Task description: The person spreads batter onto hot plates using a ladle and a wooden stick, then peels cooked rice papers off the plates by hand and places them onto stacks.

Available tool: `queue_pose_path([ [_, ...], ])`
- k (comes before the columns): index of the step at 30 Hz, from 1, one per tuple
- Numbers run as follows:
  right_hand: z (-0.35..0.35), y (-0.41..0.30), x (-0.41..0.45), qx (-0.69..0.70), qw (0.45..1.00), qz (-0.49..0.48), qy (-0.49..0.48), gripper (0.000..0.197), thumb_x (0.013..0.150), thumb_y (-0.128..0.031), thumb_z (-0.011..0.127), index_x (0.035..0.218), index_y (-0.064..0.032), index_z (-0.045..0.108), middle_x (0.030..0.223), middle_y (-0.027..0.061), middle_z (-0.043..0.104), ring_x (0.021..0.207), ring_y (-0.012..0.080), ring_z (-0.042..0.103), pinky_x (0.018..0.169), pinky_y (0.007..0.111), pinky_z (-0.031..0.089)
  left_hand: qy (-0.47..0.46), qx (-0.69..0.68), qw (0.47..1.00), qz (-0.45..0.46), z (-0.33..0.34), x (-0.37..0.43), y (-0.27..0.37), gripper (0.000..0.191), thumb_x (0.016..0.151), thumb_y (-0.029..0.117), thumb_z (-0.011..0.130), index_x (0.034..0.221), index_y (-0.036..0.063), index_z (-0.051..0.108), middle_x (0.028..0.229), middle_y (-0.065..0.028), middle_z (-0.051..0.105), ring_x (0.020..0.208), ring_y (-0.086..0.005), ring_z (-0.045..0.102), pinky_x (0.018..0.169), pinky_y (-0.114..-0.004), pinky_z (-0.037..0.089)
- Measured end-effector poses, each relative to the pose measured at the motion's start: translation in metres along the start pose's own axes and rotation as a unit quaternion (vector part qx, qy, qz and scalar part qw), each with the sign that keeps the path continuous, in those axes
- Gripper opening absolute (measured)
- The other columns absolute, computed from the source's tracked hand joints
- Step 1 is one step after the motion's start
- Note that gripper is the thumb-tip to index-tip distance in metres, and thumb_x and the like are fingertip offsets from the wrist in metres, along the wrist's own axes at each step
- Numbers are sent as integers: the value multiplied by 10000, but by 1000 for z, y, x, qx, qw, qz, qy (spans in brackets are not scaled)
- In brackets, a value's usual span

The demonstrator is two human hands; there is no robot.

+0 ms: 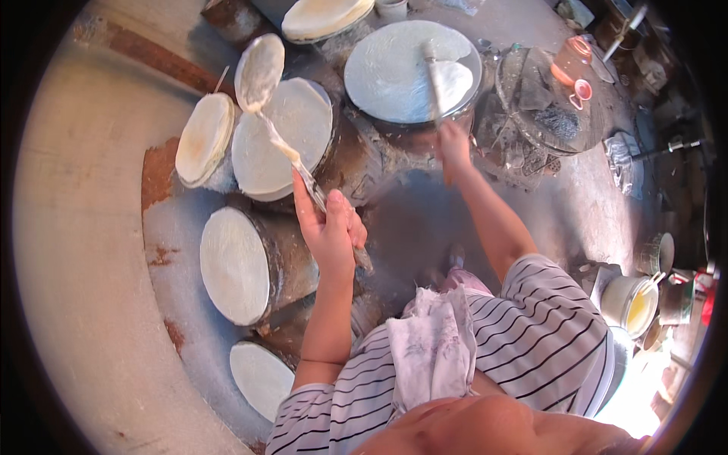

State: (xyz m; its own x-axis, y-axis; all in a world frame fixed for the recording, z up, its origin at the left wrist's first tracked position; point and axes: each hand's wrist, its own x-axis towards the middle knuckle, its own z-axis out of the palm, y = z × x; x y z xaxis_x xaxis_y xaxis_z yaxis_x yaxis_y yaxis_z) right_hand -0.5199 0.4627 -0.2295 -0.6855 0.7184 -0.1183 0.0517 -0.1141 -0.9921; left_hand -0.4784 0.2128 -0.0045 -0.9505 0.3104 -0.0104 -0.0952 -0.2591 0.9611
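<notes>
My left hand (330, 227) grips the handle of a batter-coated ladle (260, 71), whose bowl is raised over a round griddle covered with a pale sheet of batter (284, 142). My right hand (453, 145) holds the handle of a long flat spreader (435, 79), blurred, across another round griddle (381, 74). A thin pale layer covers most of that griddle, and a thicker white pool of batter (455, 84) lies just right of the spreader. At the left, more griddles bear pale round sheets, one in the middle (234, 265) and one lower down (260, 378).
Stacks of thin round flatbreads stand at the left (202, 139) and at the top (324, 17). A round board (546, 102) at the right carries a pinkish plastic jug (571, 60). A bucket with yellow contents (630, 304) stands far right.
</notes>
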Motion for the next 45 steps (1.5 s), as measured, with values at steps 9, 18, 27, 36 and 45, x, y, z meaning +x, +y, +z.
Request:
queue_pose_path([
  [9,-117,-35,10,69,970,202,-113,356,962,-207,453,1313,-157,487,684,-12,484,465,70,394,376,220,318,-40,42,997,-42,25,32,-34,648,951,100,459,1473,160,81,585,24,348,407,-50,298,347,-228,280],
  [18,-150,-53,84,-46,971,130,-196,316,956,-187,476,1251,-93,537,625,-6,497,429,50,379,373,210,277,-76,99,992,-25,85,102,-74,626,947,107,479,1465,141,128,579,23,363,398,-50,309,339,-216,291],
  [27,-154,-55,152,-305,928,-139,-163,371,872,-141,545,1243,-121,538,812,162,641,772,317,630,692,394,485,-101,72,984,-126,175,142,-89,623,943,83,463,1469,173,142,581,22,362,402,-53,319,327,-215,293],
  [36,-151,-71,118,-456,870,-168,-79,301,922,-148,461,1196,-135,585,831,191,636,743,332,636,634,405,490,-132,33,988,-76,167,223,-155,417,936,181,512,1327,129,378,572,47,366,423,-36,359,385,-178,319],
  [45,-152,-69,118,-354,905,-157,-173,256,904,-137,482,1128,-67,586,831,221,627,752,356,628,672,393,489,-32,-327,875,-355,167,236,-103,113,922,123,545,869,168,457,627,38,420,453,-24,386,379,-164,354],
])
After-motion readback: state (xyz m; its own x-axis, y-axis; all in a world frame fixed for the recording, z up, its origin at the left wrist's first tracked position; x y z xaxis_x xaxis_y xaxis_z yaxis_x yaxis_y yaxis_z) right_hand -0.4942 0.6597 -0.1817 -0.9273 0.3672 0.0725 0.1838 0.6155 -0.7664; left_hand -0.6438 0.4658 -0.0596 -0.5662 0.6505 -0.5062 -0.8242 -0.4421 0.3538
